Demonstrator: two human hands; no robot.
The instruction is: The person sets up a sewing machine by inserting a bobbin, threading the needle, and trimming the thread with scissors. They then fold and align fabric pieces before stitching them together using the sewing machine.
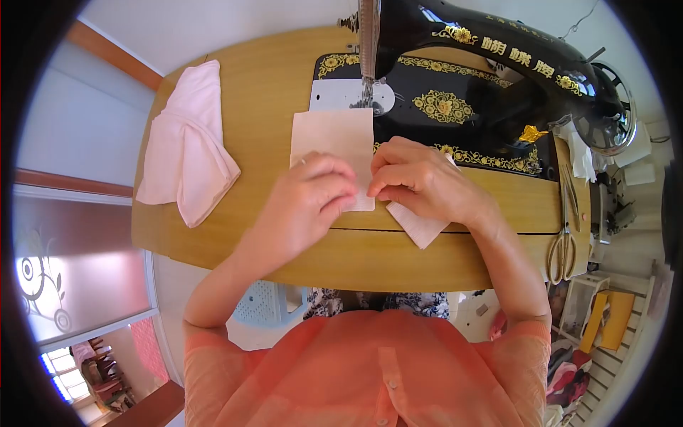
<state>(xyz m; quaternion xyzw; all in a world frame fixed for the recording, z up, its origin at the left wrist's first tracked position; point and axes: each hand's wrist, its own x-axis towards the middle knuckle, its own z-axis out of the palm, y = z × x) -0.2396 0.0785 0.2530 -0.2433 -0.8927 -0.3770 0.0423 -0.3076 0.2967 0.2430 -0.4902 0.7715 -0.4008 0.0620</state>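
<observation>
A pale pink rectangular fabric piece (pixel 332 135) lies flat on the table, its far edge close to the sewing machine's needle area (pixel 368 99). Over its near left part is my left hand (pixel 309 196), slightly blurred, with fingers curled and pressed together; whatever is between them is hidden. My right hand (pixel 423 181) is closed in a pinch at the right edge of that fabric piece. Beneath my right palm lies a second pale fabric piece (pixel 420 229), one corner pointing toward me. Part of it is covered by the hand.
A black sewing machine (pixel 491 43) with gold decoration stands at the back right. Folded pink cloth (pixel 188 149) rests on the table's left side. Scissors (pixel 563 249) lie near the right edge. A light blue plastic stool (pixel 267 304) is below the table's front edge (pixel 398 281).
</observation>
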